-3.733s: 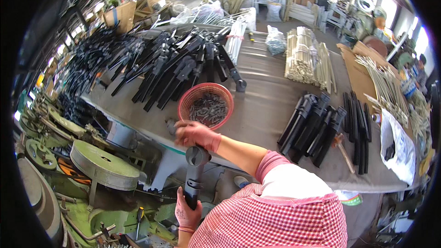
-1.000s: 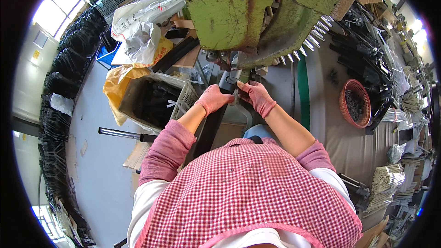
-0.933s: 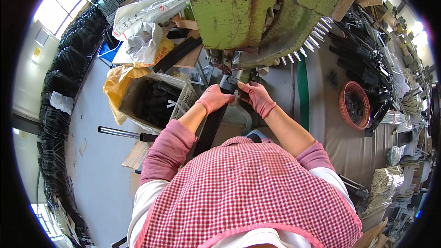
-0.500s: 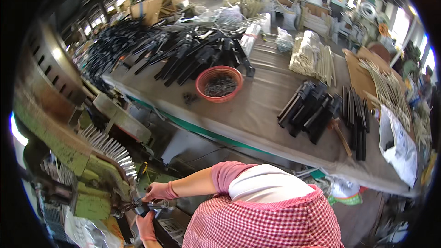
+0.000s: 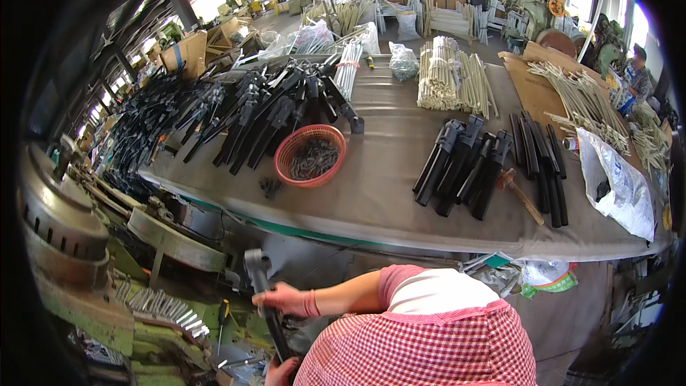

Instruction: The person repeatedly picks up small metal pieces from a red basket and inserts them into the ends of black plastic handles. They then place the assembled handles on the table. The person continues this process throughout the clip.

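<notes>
A long black tube (image 5: 271, 325) with a blocky fitting at its top end stands tilted in front of me, beside the machine. My right hand (image 5: 284, 299) is closed around its upper part, below the fitting. Lower down, at the picture's bottom edge, my left hand (image 5: 280, 372) grips the same tube, its fingers partly cut off. Left of the tube, a screwdriver (image 5: 224, 309) with a yellow and black handle stands upright near the green machine (image 5: 107, 325). A row of shiny metal pieces (image 5: 168, 307) lies on that machine.
A long covered table (image 5: 379, 207) runs behind. It carries a red basket (image 5: 310, 179) of small dark parts, heaps of black tubes (image 5: 250, 111), a mallet (image 5: 522, 200), bundled pale rods (image 5: 446, 75) and a white sack (image 5: 614, 179). A person (image 5: 638, 75) is at far right.
Both hands have drawn back from the machine toward me, bringing the black tube out; its fitting end now points up. The whole view has also turned with my head.
</notes>
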`<state>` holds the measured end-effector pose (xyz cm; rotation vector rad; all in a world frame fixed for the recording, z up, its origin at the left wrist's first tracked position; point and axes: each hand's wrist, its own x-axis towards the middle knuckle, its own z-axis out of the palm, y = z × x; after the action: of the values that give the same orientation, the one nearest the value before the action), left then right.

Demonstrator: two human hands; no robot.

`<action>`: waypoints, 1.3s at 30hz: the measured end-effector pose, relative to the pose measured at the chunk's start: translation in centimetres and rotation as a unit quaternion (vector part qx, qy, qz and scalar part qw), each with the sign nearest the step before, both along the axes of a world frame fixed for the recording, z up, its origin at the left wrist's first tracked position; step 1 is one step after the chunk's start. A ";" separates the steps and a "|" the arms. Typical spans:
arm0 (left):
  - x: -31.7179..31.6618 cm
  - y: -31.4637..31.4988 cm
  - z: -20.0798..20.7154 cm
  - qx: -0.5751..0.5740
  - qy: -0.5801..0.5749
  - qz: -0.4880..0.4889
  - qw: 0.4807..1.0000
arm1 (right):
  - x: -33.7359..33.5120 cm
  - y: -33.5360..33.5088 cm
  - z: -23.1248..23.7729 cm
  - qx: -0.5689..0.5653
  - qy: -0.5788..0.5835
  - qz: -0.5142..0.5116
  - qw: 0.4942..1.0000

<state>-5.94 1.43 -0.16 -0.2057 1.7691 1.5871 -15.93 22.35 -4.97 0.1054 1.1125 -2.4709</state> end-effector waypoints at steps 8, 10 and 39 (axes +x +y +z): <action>-7.1 9.5 -1.0 0.101 0.081 0.007 0.992 | -9.9 13.5 6.8 0.047 0.109 -0.124 0.985; -9.2 12.5 -0.9 0.100 0.085 -0.006 0.991 | -8.7 12.5 6.2 -0.088 0.039 -0.089 0.991; -11.8 14.5 -9.3 -0.098 0.131 -0.024 0.986 | -2.7 48.8 -10.5 0.807 -0.403 -0.236 0.362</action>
<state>-17.79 15.95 -9.42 -0.0478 2.1183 1.4586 -18.64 71.19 -15.47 2.0113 2.4162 -0.1060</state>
